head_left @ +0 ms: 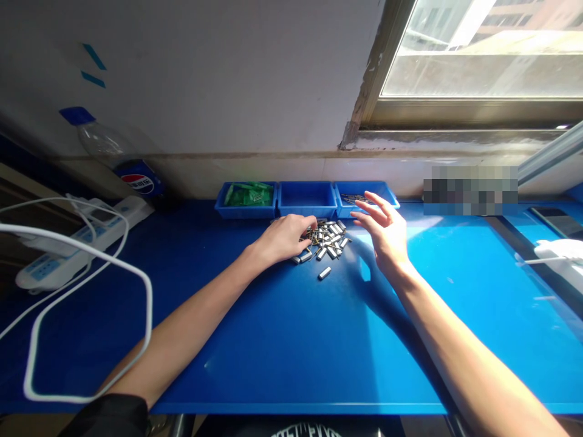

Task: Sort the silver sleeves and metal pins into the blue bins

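Note:
My left hand [288, 235] reaches into a loose pile of small silvery metal pieces [331, 238] on the blue table. Its thumb and index finger curl inward at the pile's left side; whatever lies between the fingertips is too small to make out. Thin brass-coloured pins are mixed among the pieces. One single metal piece [325, 273] lies apart, nearer to me. To the right of the pile my right hand [387, 230] hovers with its fingers spread and nothing in them. Its fingertips are in front of the right blue bin [387, 193], which holds thin dark pins.
A left bin [246, 212] with green pieces and a bare middle bin [307, 197] adjoin the right one along the wall. Leftward are a cola bottle [136, 173], a power strip [45, 264] and a looping white cable [149, 303]. A phone [558, 221] lies far right.

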`<state>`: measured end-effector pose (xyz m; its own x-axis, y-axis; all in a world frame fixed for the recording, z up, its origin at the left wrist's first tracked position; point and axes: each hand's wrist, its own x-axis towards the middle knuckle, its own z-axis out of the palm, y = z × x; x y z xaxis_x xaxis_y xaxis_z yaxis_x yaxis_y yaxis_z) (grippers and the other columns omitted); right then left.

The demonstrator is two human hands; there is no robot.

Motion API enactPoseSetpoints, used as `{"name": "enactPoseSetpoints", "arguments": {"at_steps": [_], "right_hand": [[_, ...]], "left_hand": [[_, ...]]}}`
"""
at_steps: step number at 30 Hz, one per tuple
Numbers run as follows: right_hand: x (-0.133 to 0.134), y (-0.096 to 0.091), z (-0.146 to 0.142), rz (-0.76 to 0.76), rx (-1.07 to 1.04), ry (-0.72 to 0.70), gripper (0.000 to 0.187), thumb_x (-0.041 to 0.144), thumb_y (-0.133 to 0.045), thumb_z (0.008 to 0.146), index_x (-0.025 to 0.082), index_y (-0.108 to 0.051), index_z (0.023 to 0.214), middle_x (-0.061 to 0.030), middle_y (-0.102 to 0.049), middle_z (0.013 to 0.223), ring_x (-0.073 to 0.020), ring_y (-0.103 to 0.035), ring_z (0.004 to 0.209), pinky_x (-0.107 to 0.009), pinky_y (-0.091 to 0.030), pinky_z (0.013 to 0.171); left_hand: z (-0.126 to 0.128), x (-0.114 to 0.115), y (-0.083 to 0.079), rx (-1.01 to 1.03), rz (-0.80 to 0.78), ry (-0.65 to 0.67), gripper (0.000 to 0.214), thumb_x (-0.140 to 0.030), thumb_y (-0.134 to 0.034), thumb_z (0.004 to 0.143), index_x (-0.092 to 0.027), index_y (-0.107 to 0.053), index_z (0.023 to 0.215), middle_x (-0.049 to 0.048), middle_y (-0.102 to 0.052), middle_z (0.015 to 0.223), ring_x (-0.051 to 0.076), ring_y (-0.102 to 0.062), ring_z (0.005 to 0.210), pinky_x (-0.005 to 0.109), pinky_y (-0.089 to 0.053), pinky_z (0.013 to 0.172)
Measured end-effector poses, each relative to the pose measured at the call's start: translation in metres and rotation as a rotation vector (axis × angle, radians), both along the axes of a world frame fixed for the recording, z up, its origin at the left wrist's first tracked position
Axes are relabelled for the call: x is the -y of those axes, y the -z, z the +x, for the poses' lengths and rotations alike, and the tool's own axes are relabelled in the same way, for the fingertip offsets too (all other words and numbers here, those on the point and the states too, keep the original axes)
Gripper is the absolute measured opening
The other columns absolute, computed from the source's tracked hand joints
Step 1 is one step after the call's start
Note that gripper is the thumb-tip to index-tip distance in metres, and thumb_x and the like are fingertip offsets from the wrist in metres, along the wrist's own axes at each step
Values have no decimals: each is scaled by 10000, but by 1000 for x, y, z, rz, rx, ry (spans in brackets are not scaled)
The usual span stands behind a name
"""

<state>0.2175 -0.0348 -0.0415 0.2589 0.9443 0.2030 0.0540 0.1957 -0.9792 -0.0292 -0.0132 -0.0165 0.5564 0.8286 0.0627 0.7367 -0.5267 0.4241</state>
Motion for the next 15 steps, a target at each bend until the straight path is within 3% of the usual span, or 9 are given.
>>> {"name": "enactPoseSetpoints", "arguments": {"at_steps": [8,15], "right_hand": [[5,-1,-9,-45,19,-69,322,361,-819,829,309,-760,1141,-95,-834,1231,-333,-825,1006,-574,-662,1001],[6,-5,-11,-52,42,-78,252,379,-802,836,305,-759,1073,-96,-845,1114,-333,-810,930,-603,-656,976]], "left_hand": [[2,1,5,203,-93,-42,220,-117,-708,856,-203,-763,1051,14,-800,825,189,-729,716,257,-505,656],[3,-2,3,373,-25,-77,183,-123,-694,886,-170,-833,996,37,-824,840,179,-752,742,273,-573,731]]}}
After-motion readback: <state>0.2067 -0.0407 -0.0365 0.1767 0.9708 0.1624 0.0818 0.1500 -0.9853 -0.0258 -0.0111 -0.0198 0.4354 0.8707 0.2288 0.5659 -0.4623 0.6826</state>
